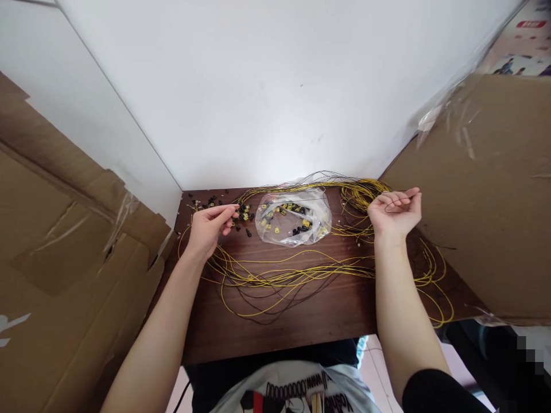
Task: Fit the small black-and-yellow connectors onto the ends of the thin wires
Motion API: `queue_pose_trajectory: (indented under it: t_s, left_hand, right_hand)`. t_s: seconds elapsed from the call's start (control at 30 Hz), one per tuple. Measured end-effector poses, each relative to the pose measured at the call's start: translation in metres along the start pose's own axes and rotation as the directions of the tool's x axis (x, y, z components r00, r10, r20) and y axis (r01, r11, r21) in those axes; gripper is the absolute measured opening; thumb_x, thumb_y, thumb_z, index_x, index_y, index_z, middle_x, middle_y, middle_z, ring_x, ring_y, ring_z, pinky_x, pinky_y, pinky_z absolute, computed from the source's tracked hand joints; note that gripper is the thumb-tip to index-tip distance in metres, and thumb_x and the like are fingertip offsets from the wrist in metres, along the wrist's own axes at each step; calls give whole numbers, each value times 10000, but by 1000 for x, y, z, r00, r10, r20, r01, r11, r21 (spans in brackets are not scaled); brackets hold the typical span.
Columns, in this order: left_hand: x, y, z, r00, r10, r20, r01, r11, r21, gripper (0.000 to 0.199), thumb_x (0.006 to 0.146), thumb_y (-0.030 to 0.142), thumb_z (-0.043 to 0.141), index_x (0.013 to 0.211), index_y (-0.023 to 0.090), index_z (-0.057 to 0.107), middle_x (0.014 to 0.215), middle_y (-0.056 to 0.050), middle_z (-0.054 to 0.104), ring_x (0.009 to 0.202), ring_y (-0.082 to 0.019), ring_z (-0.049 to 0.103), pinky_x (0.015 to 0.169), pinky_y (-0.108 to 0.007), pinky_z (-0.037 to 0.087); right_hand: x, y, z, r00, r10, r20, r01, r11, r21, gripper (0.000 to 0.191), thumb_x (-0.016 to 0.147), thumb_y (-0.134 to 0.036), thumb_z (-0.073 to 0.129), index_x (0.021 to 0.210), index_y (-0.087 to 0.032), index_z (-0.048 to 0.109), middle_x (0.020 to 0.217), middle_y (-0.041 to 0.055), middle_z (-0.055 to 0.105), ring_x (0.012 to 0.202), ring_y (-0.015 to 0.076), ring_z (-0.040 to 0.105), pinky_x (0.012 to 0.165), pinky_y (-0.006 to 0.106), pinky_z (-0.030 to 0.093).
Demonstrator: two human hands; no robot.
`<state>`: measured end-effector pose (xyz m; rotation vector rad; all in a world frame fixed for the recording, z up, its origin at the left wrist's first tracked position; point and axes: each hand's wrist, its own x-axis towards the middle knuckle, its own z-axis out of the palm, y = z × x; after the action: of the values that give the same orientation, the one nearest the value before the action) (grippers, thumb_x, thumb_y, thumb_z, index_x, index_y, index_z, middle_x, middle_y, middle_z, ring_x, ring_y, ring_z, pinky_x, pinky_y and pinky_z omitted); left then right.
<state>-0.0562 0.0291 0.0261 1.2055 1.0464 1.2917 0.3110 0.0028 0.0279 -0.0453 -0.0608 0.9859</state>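
Observation:
My right hand (pixel 394 211) is raised over the right side of the desk, thumb and fingers pinched on a thin black wire (pixel 398 202) that loops across the fingers. At the left, my left hand (pixel 210 226) pinches with thumb and forefinger beside a small heap of black and yellow plastic pieces (pixel 245 212). What sits between those fingertips is too small to make out. Between the hands lies an opened clear plastic bag (pixel 316 221) with more black and yellow pieces in it. Behind my right hand is a coiled bundle of yellow and black wires (pixel 361 195).
A long bundle of yellow and black wires (pixel 293 278) stretches across the front of the brown desk (pixel 318 327). Cardboard boxes stand at the left (pixel 64 275) and right (pixel 486 189). A white wall (pixel 275 97) rises behind the desk.

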Motion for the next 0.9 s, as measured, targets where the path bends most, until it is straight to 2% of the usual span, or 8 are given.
queue_pose_trajectory:
  t_s: [0.17, 0.3, 0.47, 0.6, 0.7, 0.77, 0.83, 0.9]
  left_hand:
    - [2, 0, 1, 990, 59, -129, -64, 997, -38, 250, 616, 279, 724, 785, 95, 710, 666, -55, 617, 510, -58, 439, 400, -177, 279]
    - [1, -5, 2, 968, 187, -168, -153, 968, 198, 236, 638, 305, 691, 778, 115, 710, 663, -41, 636, 436, -56, 409, 406, -209, 287]
    - [-9, -8, 14, 931, 360, 65, -335, 766, 548, 169, 704, 303, 624, 728, 165, 718, 661, -24, 641, 582, -114, 519, 560, -229, 388]
    - [-17, -12, 28, 925, 286, 251, -375, 792, 481, 183, 745, 307, 605, 769, 168, 723, 778, -58, 671, 657, -137, 563, 573, -235, 402]
    - [-20, -15, 34, 898, 227, 377, -378, 837, 396, 182, 758, 305, 612, 797, 169, 726, 817, -71, 679, 714, -154, 588, 629, -255, 429]
    - [-21, -16, 36, 890, 212, 404, -371, 851, 372, 180, 757, 309, 619, 801, 172, 728, 816, -73, 679, 724, -159, 593, 656, -267, 438]
    - [-22, -17, 36, 892, 210, 401, -364, 859, 359, 179, 755, 313, 624, 801, 174, 728, 808, -71, 676, 722, -161, 593, 665, -272, 442]
    - [-21, -17, 35, 896, 225, 383, -364, 865, 345, 174, 755, 313, 624, 785, 175, 726, 788, -65, 670, 712, -159, 589, 661, -271, 441]
  right_hand:
    - [0, 2, -3, 999, 2, 41, -3, 1000, 19, 425, 908, -458, 300, 690, -201, 559, 426, -64, 381, 359, 62, 339, 334, 163, 290]
    - [-5, 8, 0, 997, 33, 65, -38, 997, 66, 415, 917, -433, 271, 756, -211, 582, 481, -54, 442, 386, 61, 416, 358, 168, 349]
    - [-11, 20, 10, 991, 62, 118, -56, 997, -50, 226, 879, -328, 426, 833, -198, 604, 720, -15, 613, 656, 83, 597, 543, 201, 502]
    - [-22, 46, 15, 967, 87, 241, 31, 894, -446, 122, 830, -235, 513, 826, -196, 629, 771, -13, 640, 757, 89, 616, 722, 256, 505]
    - [-43, 73, 17, 885, 149, 442, 282, 585, -761, 275, 877, -353, 447, 803, -183, 650, 706, 19, 637, 697, 120, 604, 744, 307, 480]
    - [-61, 89, 16, 801, 302, 517, 418, 336, -844, 309, 895, -373, 414, 840, -190, 658, 732, 31, 642, 756, 143, 601, 808, 336, 449]
    - [-77, 101, 14, 662, 534, 525, 551, 128, -825, 276, 881, -371, 451, 862, -197, 665, 823, 45, 656, 848, 164, 583, 860, 343, 410]
    - [-88, 109, 10, 514, 696, 501, 671, 37, -740, 213, 853, -349, 513, 913, -203, 655, 887, 44, 657, 865, 169, 569, 862, 332, 391]
